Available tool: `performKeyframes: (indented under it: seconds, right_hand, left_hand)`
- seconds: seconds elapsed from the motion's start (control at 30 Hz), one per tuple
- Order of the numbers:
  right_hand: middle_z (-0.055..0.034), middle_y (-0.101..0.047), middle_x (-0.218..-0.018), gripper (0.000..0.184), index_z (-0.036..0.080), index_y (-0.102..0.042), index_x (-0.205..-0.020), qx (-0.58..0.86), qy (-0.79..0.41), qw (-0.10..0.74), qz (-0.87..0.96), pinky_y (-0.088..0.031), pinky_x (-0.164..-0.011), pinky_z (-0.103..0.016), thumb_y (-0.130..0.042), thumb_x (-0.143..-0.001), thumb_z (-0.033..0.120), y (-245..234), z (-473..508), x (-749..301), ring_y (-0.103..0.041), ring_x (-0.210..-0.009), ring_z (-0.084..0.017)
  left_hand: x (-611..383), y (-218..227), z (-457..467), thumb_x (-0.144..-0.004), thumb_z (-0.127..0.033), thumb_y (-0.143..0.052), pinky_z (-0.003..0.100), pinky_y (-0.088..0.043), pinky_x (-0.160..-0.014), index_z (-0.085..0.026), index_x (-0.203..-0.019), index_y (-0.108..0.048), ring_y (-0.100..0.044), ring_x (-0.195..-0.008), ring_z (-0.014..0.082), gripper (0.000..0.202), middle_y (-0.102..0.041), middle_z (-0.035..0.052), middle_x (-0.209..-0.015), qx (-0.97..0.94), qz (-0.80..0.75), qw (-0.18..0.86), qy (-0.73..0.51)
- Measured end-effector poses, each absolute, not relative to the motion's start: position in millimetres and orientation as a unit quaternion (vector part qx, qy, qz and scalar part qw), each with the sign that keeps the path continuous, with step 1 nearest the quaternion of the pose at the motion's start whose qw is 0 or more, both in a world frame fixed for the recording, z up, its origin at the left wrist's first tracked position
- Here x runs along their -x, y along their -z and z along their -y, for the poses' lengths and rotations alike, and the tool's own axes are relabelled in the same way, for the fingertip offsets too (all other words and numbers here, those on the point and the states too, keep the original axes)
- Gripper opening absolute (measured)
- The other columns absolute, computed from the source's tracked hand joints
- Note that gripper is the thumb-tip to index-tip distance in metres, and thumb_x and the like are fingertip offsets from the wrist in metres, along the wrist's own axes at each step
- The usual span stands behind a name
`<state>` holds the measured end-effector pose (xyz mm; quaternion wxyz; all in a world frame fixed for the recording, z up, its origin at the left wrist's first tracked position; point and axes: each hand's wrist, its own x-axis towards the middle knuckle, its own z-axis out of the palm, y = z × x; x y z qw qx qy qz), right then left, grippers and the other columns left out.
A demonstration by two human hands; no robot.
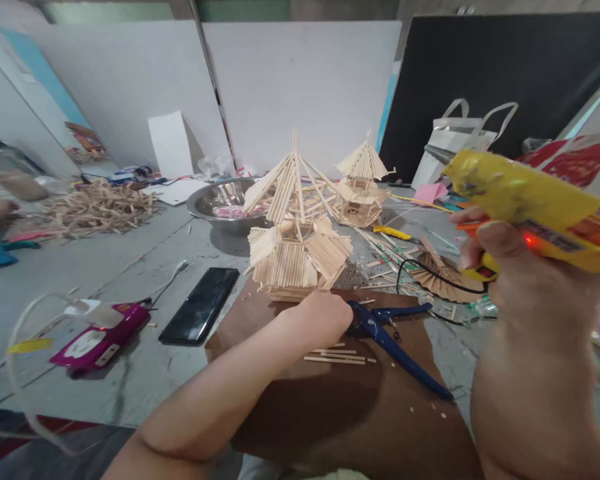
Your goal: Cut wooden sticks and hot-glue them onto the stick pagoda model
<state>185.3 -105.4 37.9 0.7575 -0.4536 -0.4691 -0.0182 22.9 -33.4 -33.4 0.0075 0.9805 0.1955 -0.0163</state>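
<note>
My right hand (pixel 510 250), raised at the right, grips a yellow hot glue gun (pixel 535 207) with a small red light lit; its nozzle points up and left. My left hand (pixel 330 319) reaches across to the front foot of a wooden-stick pavilion model (pixel 293 260). That hand looks curled, and its fingertips are hidden behind its back, so whatever it pinches cannot be seen. Blue-handled cutters (pixel 397 350) lie right beside it. Several short wooden sticks (pixel 337 359) rest on the brown sheet (pixel 330 417) below the hand.
Behind the model stand a steel bowl (pixel 213 203) and a second stick pavilion (pixel 363 193). A black phone (pixel 199 307) and a purple power strip (pixel 103 337) lie at left, near a heap of sticks (pixel 100 207). A folded fan (pixel 445 277) and a yellow-handled knife (pixel 393 232) are at right.
</note>
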Motion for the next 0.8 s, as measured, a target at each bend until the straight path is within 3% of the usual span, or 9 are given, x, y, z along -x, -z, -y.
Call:
performKeyframes:
  seconds: [0.23,0.5,0.8]
  right_hand:
    - [0.0023,-0.055,-0.059,0.013,0.020,-0.057,-0.059,0.465,0.029,0.748,0.473,-0.031,-0.037,-0.026,-0.066,-0.057,0.030,-37.2,102.9,-186.7,-0.041,-0.039,-0.008]
    - [0.0017,-0.057,-0.061,0.014,0.020,-0.057,-0.060,0.461,0.031,0.756,0.464,-0.032,-0.038,-0.026,-0.067,-0.056,0.029,-36.9,102.8,-185.2,-0.042,-0.040,-0.008]
    - [0.0014,-0.054,-0.057,0.011,0.018,-0.056,-0.059,0.431,0.026,0.761,0.484,-0.030,-0.035,-0.027,-0.066,-0.059,0.023,-37.9,103.0,-185.6,-0.041,-0.038,-0.008]
  left_hand:
    - [-35.7,37.5,35.7,-0.065,-0.009,-0.054,0.032,-0.045,-0.062,-0.009,-0.073,-0.064,-0.060,-0.073,0.0233,0.014,-0.064,0.0168,-0.070,-0.943,-0.301,-0.014,0.142]
    - [-47.2,59.6,33.5,-0.069,-0.008,-0.048,0.032,-0.045,-0.063,-0.010,-0.078,-0.065,-0.060,-0.076,0.0230,0.019,-0.064,0.0180,-0.075,-0.932,-0.316,-0.005,0.179]
    - [-32.6,35.4,28.0,-0.065,-0.007,-0.046,0.035,-0.047,-0.056,-0.009,-0.074,-0.062,-0.060,-0.070,0.0253,0.019,-0.063,0.0156,-0.072,-0.955,-0.256,-0.005,0.149]
